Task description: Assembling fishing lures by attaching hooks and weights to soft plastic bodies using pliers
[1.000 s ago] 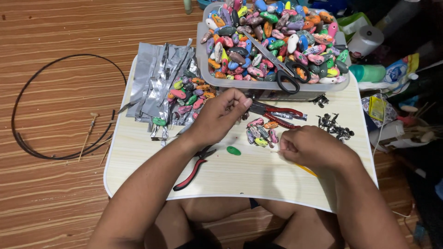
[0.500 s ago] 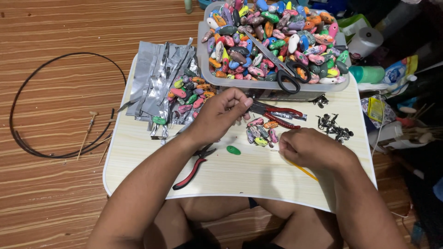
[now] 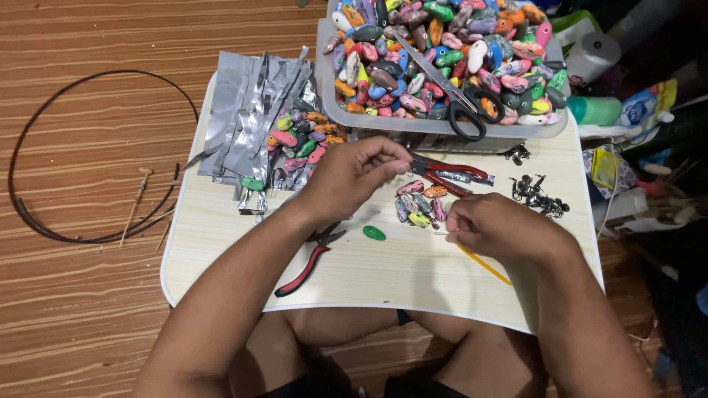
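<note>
My left hand (image 3: 352, 175) hovers over the pale lap table (image 3: 413, 291), thumb and fingertips pinched together just left of the red-handled pliers (image 3: 451, 172). My right hand (image 3: 495, 225) is curled into a loose fist beside a small pile of colourful painted pieces (image 3: 419, 207). Anything pinched in either hand is too small to see. A thin yellow stick (image 3: 487, 267) lies on the table under my right wrist. One green piece (image 3: 374, 233) lies alone between my forearms.
A clear tray (image 3: 442, 127) heaped with colourful pieces holds black scissors (image 3: 466, 112) at the back. Foil strips (image 3: 247, 125) and more pieces lie back left, and red-and-black pliers (image 3: 304, 262) front left. Black hooks (image 3: 538, 193) are on the right, a wire loop (image 3: 29, 140) on the floor.
My left hand has drawn back slightly from the pile with its fingertips pinched. My right hand has stayed curled in nearly the same spot.
</note>
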